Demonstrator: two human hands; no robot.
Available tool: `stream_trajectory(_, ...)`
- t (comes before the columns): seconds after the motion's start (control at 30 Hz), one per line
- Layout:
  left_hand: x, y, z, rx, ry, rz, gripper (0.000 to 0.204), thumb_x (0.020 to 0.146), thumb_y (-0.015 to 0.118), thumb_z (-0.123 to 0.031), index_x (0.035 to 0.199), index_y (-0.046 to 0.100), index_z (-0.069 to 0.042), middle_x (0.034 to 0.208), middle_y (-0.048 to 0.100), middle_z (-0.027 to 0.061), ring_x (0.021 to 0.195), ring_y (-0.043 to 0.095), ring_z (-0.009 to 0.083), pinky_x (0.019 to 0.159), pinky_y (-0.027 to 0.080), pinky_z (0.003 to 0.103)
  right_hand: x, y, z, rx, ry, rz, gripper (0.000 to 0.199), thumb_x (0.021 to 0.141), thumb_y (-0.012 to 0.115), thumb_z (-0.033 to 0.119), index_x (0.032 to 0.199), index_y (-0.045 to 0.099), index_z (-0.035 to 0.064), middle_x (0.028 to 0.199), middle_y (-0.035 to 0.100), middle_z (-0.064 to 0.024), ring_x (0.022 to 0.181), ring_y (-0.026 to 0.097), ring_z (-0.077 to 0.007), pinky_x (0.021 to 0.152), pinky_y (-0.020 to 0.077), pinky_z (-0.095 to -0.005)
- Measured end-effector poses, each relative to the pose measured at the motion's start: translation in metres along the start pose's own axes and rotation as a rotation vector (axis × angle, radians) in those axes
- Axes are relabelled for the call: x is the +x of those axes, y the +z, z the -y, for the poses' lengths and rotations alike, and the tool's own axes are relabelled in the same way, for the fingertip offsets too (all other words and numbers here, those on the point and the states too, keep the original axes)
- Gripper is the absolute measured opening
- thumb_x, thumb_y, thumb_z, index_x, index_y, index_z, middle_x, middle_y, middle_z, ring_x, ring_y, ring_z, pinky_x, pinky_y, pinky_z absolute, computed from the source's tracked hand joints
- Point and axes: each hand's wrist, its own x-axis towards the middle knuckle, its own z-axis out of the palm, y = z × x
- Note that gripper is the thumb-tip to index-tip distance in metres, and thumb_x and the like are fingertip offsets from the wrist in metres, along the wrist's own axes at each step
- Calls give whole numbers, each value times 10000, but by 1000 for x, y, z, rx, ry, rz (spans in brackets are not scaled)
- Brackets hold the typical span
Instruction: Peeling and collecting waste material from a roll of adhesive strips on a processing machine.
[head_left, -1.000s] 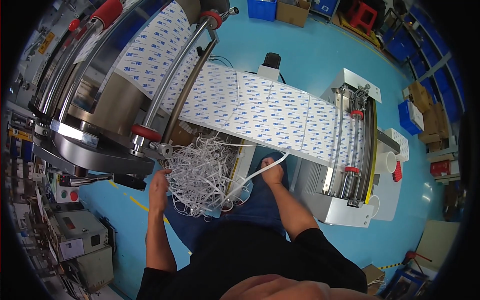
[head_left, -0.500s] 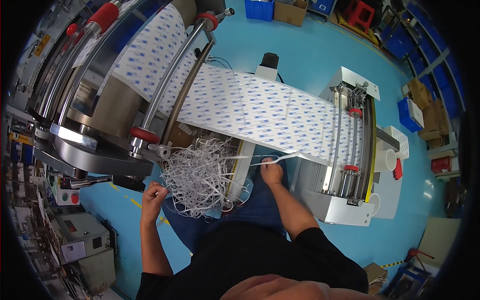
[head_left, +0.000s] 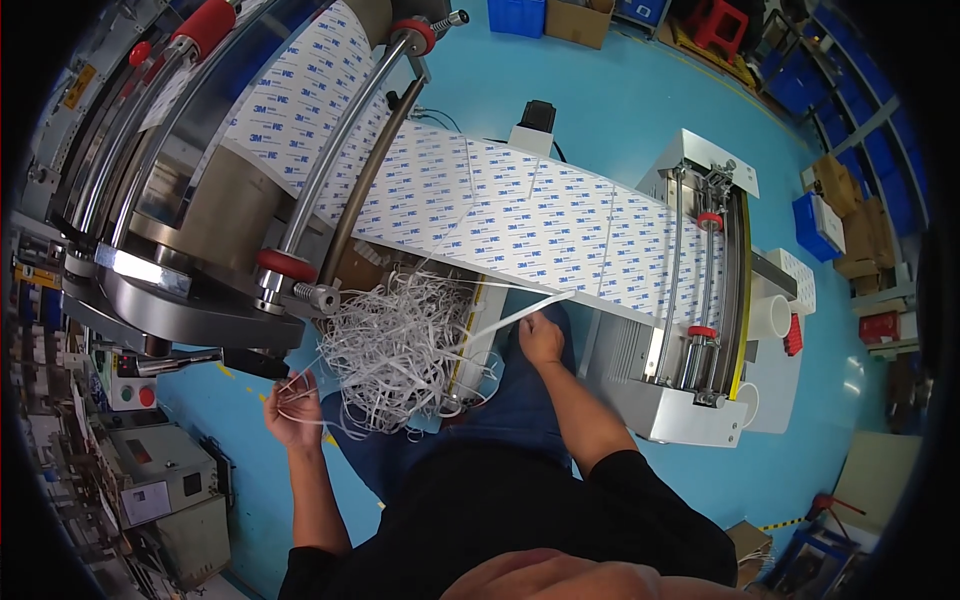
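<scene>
A wide white sheet with a blue repeating print stretches between two sets of rollers. Below its near edge lies a tangled heap of thin white strips. My left hand is at the heap's left side, its fingers curled around a few strips that loop over it. My right hand is closed above my right thigh, its fingertips at a narrow white strip that slants from the heap up to the sheet's near edge. The hand itself hides part of its grip.
A large metal roller unit with red collars stands at left. On the right is a lower machine end with rods. Grey control boxes stand at lower left. Blue bins and cartons line the right side.
My left hand has moved slightly left and down, and strips now loop around its fingers. The strip by my right hand has straightened; that hand has barely moved. The sheet's print and cut lines have shifted.
</scene>
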Motion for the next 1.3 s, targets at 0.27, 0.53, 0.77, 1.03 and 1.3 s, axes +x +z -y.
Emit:
stream_trajectory(0.27,15,41,27,659,-40,-206,202,869,558,-247,768,482,-90,596,363,-48,522,360,73,694,433,304,3,10,-9,-48,19,20,92,786,582,229,816,621,151,765,642,-128,757,623,-334,673,492,-429)
stream_trajectory(0.53,22,65,12,1828,-169,343,110,798,658,-126,816,638,-19,687,437,-29,611,398,73,556,322,227,2,3,-5,11,-3,-4,138,785,564,235,849,621,126,767,639,-150,737,611,-370,670,492,-464)
stream_trajectory(0.77,22,53,24,1471,-35,181,139,842,612,-146,819,648,-14,867,522,28,827,484,121,705,371,257,2,0,-2,-38,32,52,145,781,566,240,848,630,129,793,642,-150,770,611,-361,695,492,-455)
stream_trajectory(1.03,12,29,38,1249,41,118,247,883,559,-221,914,634,13,1282,475,121,1076,458,177,940,340,352,0,8,-7,10,18,14,144,794,572,263,845,635,144,765,647,-118,760,621,-341,685,496,-438)
stream_trajectory(1.3,-1,-19,-12,969,72,-192,288,877,566,-226,980,595,42,1065,586,87,917,508,134,878,363,275,2,7,-7,-40,26,50,164,798,558,267,855,635,133,805,643,-141,786,613,-355,701,496,-445)
